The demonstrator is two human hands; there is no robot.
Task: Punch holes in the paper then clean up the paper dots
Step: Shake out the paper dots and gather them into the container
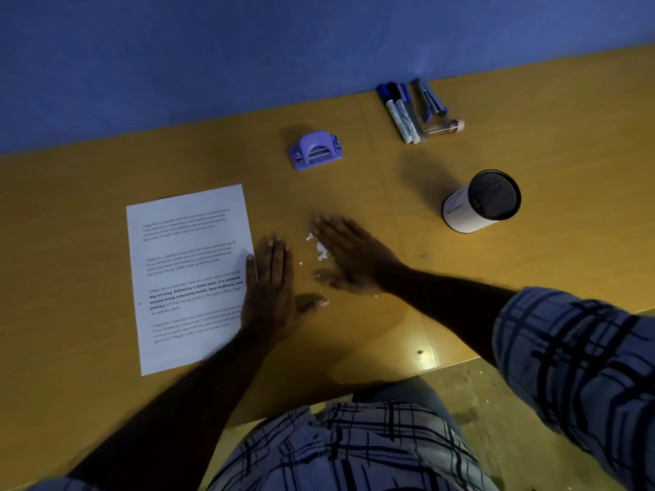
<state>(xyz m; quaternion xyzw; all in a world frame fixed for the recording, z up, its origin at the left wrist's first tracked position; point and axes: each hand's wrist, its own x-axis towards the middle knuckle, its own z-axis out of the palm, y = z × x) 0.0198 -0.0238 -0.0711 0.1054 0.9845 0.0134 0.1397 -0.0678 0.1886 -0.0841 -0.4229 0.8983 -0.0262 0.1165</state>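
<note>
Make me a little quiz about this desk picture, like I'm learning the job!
1. True or false: the hole punch sits on the paper.
2. The paper dots lie: A) between the left hand and the right hand, B) on the paper, C) on the hole punch.
3. Which thing does the left hand partly cover?

Key: 1 false. 2 A. 3 the paper.
</note>
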